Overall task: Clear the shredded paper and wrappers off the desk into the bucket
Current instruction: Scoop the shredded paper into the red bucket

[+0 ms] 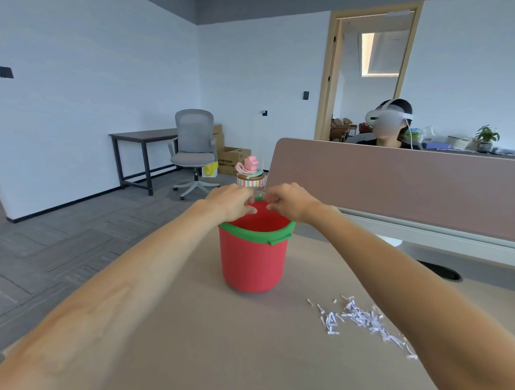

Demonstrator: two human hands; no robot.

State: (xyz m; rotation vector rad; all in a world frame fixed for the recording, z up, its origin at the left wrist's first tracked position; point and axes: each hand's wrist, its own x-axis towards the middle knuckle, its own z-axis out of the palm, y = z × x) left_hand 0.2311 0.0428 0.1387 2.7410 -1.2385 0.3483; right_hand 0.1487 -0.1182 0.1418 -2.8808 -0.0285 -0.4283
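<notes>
Both hands are hovering over the mouth of the red bucket [252, 261], which is standing upright on the desk [187, 323]. The left hand [231, 202] and right hand [288, 203] are meeting with fingers curled and pinched together; they may be letting go of a few scraps, but nothing held is showing clearly, so I cannot tell. The shredded paper [363, 319] is lying at about four o'clock from the bucket, near it, partly under the right forearm. It is looking feather-light, limp and loose, so it is calling for a cupped, sweeping gather from the pile's edges, not a pinch.
</notes>
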